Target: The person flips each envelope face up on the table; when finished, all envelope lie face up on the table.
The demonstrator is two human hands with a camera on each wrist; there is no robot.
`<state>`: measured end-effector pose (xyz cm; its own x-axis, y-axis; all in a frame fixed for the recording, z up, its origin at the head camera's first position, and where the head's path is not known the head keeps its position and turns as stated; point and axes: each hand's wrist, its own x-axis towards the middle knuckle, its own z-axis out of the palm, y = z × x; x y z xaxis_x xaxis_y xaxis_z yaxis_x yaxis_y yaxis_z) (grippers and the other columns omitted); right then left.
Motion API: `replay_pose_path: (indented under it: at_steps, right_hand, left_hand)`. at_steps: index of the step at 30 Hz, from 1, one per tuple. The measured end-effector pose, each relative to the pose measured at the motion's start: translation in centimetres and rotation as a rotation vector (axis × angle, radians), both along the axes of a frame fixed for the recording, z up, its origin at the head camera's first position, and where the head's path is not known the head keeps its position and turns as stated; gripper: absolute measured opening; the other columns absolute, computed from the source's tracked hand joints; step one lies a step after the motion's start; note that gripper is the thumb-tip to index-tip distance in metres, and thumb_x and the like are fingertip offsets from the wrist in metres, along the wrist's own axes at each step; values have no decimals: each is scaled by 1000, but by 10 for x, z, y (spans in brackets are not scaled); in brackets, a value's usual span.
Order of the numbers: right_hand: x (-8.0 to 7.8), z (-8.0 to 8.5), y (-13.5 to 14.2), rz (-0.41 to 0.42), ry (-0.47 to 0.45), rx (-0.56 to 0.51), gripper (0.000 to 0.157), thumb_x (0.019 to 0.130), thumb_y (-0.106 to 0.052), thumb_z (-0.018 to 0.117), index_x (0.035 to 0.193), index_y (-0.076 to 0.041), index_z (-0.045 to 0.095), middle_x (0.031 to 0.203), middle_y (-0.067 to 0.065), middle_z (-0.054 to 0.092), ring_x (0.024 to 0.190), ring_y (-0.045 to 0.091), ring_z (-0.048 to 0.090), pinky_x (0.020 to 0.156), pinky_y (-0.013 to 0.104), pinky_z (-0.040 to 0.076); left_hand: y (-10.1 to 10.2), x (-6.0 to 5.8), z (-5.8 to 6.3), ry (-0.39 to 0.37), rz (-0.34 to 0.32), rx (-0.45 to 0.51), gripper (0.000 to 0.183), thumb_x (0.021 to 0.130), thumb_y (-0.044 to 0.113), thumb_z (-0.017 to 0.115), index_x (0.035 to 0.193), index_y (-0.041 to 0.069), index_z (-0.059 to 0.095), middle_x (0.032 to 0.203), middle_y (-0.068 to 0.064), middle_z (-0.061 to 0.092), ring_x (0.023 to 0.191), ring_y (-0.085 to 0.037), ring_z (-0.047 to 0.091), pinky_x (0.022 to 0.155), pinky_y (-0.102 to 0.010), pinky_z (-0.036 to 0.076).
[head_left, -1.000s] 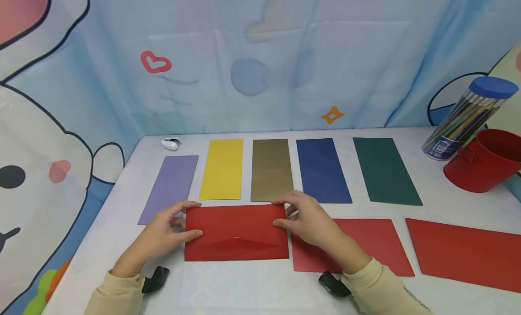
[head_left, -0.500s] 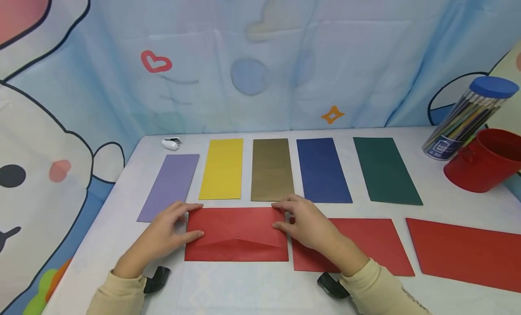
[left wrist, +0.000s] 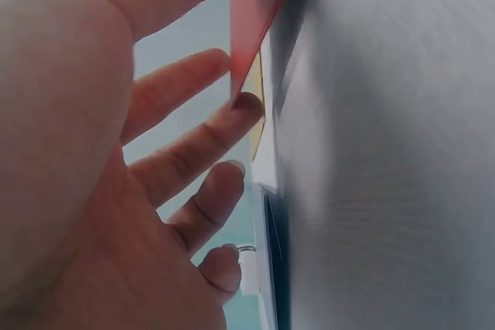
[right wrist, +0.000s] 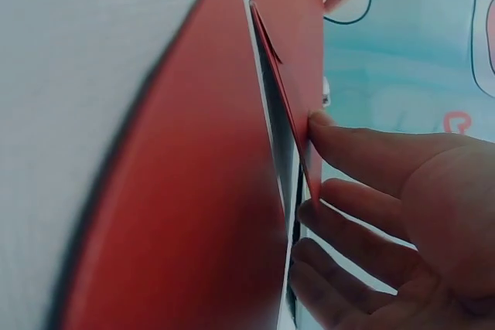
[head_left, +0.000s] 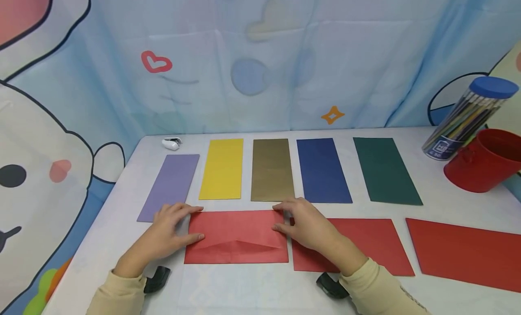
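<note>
A red paper envelope (head_left: 238, 229) with a wide, low flap line lies lengthwise in front of me in the head view, held by both hands. My left hand (head_left: 168, 231) pinches its left end, thumb on the face and fingers at the upper corner. At the opposite end my right hand (head_left: 307, 224) does the same, its thumb on the face. From the left wrist, the envelope's corner (left wrist: 246, 44) shows tilted up off the white tabletop between thumb and fingers. In the right wrist view the envelope (right wrist: 298, 75) slants up, its near edge slightly parted.
Two more red paper pieces lie to the right, one (head_left: 366, 242) partly under my right forearm. Purple (head_left: 171, 184), yellow (head_left: 221, 168), gold (head_left: 272, 170), blue (head_left: 323, 170) and green (head_left: 386, 170) ones stand behind. A red mug (head_left: 482, 161), pencil jar (head_left: 468, 118) and white stapler-like item (head_left: 172, 143) sit farther back.
The envelope's upper edge has come down toward me, and its face has turned lighter. Both hands have shifted slightly with it and keep hold of its ends.
</note>
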<state>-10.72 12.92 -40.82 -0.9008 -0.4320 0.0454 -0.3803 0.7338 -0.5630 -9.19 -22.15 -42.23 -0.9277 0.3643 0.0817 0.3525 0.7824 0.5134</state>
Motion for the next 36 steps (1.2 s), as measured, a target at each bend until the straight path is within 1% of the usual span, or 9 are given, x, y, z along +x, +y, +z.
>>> replay_pose_path:
  at_steps: [6,13,16,19,25,28,30,33,36]
  right_hand:
    - [0,-1,0,-10,-42,18,55,81,-24,87,129,-5,68,125,8,65,119,29,57,97,43,50]
    - [1,1,1,-3,-48,11,55,82,-26,86,129,-6,67,124,6,64,120,29,56,98,44,49]
    - [1,4,3,6,-48,11,54,82,-27,86,129,-7,67,124,6,64,119,29,56,98,45,49]
    - [2,9,6,19,-48,7,53,83,-28,85,129,-8,67,125,5,64,119,28,57,97,45,49]
    - [2,21,16,22,-98,-22,47,86,-29,81,128,-11,67,126,3,63,117,28,59,95,47,50]
    - [3,28,24,22,-107,-37,43,88,-28,80,127,-13,67,124,3,63,114,28,59,93,47,51]
    - [3,32,29,35,-95,-41,41,89,-26,79,126,-14,67,123,2,63,113,28,58,91,47,51]
    - [4,38,35,62,-74,-50,38,90,-24,78,126,-15,68,121,0,63,110,27,57,90,46,50]
    - [4,44,40,81,-64,-58,38,91,-24,77,127,-16,68,121,-1,64,111,27,57,91,47,49]
  left_hand:
    - [1,-2,0,19,9,-20,57,81,33,85,132,17,65,121,-3,60,109,-26,45,87,-50,32]
    - [2,-2,1,0,5,-6,53,81,33,85,129,18,67,121,-1,60,108,-24,44,86,-48,31]
    - [3,-1,2,1,2,6,53,82,34,84,130,18,66,122,-1,60,109,-25,44,86,-49,31]
    - [3,-1,3,21,-4,20,53,83,35,84,130,18,66,123,-1,60,109,-24,44,86,-49,30]
    - [6,-4,5,57,-24,29,51,85,36,82,130,19,66,124,0,59,108,-22,44,84,-48,29]
    - [10,-8,11,68,-44,7,53,85,37,81,132,19,66,127,0,58,111,-23,43,84,-48,28]
    - [15,-10,17,77,-56,-15,53,85,36,81,132,18,65,129,-2,57,113,-25,43,85,-49,29]
    - [25,-15,31,102,-84,-37,55,85,34,82,134,17,64,130,-4,57,115,-27,43,86,-49,29]
    - [41,-22,47,133,-135,-38,56,85,34,82,135,17,63,132,-4,57,118,-28,43,88,-50,30]
